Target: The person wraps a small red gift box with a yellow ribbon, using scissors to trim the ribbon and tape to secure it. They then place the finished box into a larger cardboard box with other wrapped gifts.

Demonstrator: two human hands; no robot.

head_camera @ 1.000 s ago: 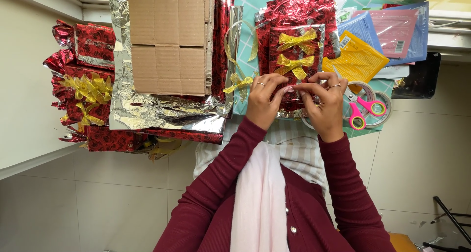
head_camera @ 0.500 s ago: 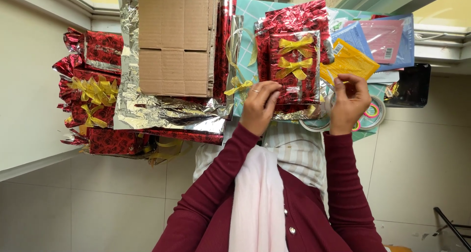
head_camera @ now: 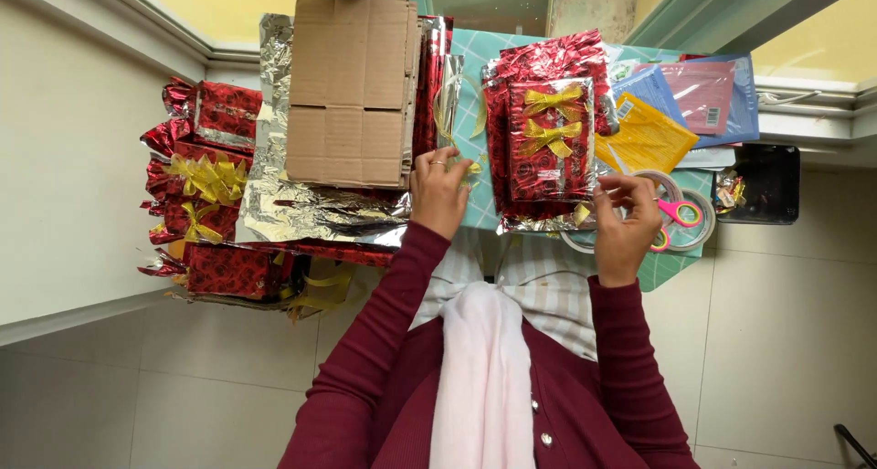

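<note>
A red foil-wrapped gift [head_camera: 548, 140] with two gold bows lies on the teal mat [head_camera: 480, 204] in front of me. My left hand [head_camera: 440, 193], a ring on one finger, sits to the left of the gift with its fingertips pinching a strand of gold ribbon [head_camera: 471, 168]. My right hand [head_camera: 627, 224] is at the gift's lower right corner, over a tape roll [head_camera: 681, 236]. Its fingers are pinched together, and anything between them is too small to see. Pink-handled scissors [head_camera: 681, 215] lie just beside it.
A flattened cardboard box [head_camera: 352, 90] rests on silver foil sheets [head_camera: 292, 204] at the left. Several wrapped red gifts with gold bows [head_camera: 206, 177] are stacked at the far left. Yellow [head_camera: 649, 136], blue and pink packets [head_camera: 703, 94] lie at the right, beside a black tray [head_camera: 763, 181].
Both hands were together on the gift's lower edge. They have come apart: the left hand went left to the ribbon, the right hand went right, then down to the tape roll.
</note>
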